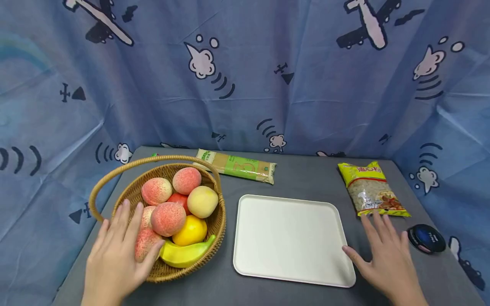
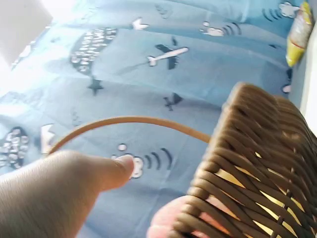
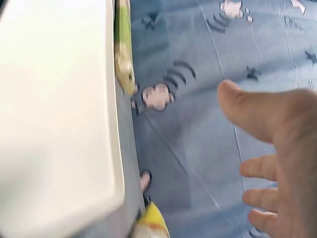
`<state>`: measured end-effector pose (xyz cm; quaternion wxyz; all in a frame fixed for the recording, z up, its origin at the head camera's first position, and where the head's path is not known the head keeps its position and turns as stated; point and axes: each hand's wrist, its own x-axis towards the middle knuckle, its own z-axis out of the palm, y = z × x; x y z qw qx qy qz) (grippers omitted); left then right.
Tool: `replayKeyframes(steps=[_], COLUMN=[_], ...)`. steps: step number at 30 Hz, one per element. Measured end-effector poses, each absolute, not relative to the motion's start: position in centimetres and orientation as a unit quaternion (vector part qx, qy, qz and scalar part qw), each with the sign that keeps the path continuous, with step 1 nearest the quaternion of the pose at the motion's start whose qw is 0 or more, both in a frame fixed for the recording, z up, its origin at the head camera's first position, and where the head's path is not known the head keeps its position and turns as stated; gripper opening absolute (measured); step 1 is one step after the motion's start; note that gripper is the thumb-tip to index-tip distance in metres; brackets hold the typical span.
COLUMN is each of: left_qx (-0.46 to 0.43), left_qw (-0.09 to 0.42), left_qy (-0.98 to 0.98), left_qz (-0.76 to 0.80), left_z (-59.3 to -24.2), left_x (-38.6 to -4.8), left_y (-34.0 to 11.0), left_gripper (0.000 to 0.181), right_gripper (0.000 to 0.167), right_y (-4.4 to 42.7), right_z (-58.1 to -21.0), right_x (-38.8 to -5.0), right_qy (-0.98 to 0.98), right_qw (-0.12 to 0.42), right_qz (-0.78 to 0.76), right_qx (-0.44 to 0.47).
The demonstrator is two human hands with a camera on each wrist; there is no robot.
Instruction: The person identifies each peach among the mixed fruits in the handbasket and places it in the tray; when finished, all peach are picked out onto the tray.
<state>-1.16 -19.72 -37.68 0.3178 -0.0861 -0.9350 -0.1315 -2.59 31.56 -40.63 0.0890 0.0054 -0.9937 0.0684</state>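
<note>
My left hand hovers with straight, spread fingers over the left side of a wicker basket. In the basket lie several peaches, a yellow-green banana, a yellow lemon-like fruit, a pale yellow peach-like fruit and a partly hidden red fruit. My right hand, fingers also spread and holding nothing, is at the right edge of a white rectangular tray. In the left wrist view my thumb stands apart from the basket's woven side.
Behind the tray lies a long green-and-tan packet. A yellow bag of pale food lies at the back right, with a round dark case in front of it. The basket's handle arches up at the back. Blue printed cloth surrounds the grey table.
</note>
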Motion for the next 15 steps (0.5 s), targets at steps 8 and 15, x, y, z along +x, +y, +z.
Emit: replayKeyframes(steps=[8, 15], left_qx=[0.006, 0.059], left_qw=[0.53, 0.342], left_qy=[-0.797, -0.845], left_qz=[-0.29, -0.406], left_z=[-38.9, -41.4], left_x=[0.8, 0.8], left_y=[-20.7, -25.2], left_gripper=[0.062, 0.059], right_gripper=[0.088, 0.087], right_y=[26.3, 21.2], right_z=[-40.2, -39.0], right_x=[-3.6, -5.2], right_qy=[-0.962, -0.913], right_qw=[0.141, 0.142], right_qz=[0.191, 0.292], right_qx=[0.138, 0.247])
